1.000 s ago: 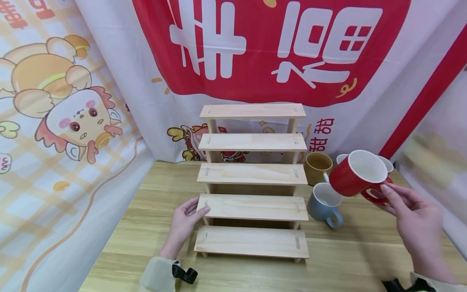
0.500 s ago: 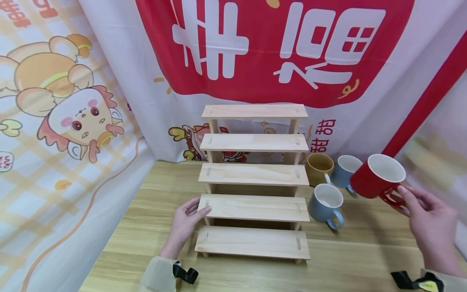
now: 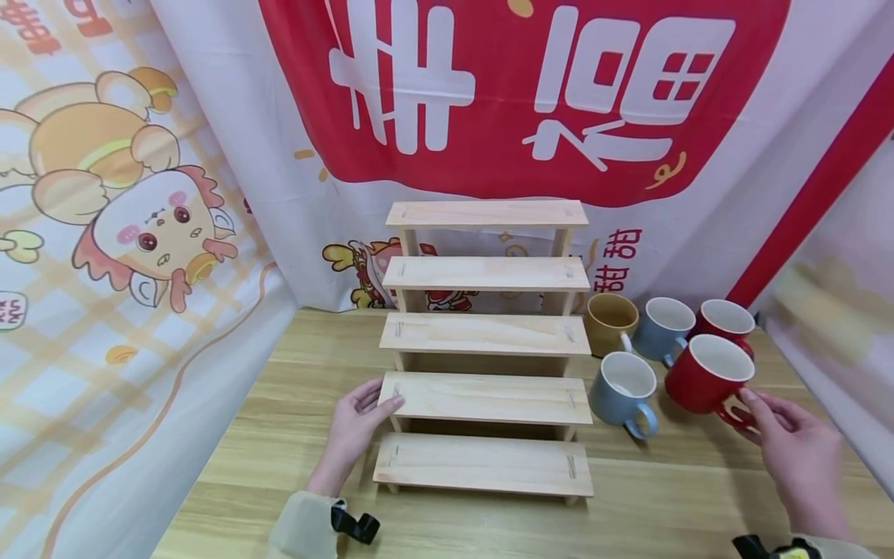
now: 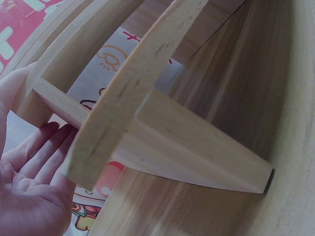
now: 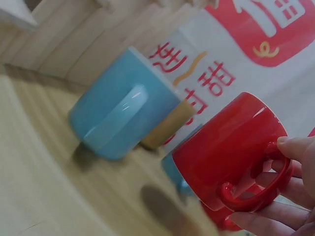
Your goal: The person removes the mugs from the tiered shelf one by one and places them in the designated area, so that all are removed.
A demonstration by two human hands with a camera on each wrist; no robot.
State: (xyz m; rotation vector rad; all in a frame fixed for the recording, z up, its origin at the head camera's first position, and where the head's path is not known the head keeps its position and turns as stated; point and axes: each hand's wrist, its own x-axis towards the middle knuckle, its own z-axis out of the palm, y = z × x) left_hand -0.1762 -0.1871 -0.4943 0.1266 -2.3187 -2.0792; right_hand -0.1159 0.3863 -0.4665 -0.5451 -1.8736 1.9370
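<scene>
My right hand [image 3: 796, 446] holds a red mug [image 3: 701, 384] by its handle, thumb on top. The mug has a white inside and stays upright, its shadow on the table seen in the right wrist view. Close beside it stand a light blue mug [image 3: 615, 396] on the left and, behind, another blue mug [image 3: 656, 338] and a second red mug [image 3: 726, 317]. A five-step wooden display rack, its second step [image 3: 485, 396] from the bottom gripped at the left end, stands mid-table. There my left hand [image 3: 356, 423] lays its thumb on top, fingers by the side support [image 4: 59, 101].
A mustard-brown mug [image 3: 604, 334] stands by the rack's right side, near the back. Printed cloth [image 3: 524, 93] hangs behind, and more cloth [image 3: 126, 256] borders the left and right edges of the wood-grain table [image 3: 300, 357].
The red mug in my right hand moves right, then down and back left toward the other mugs, uncovering the second red mug behind. My left hand keeps its place on the rack.
</scene>
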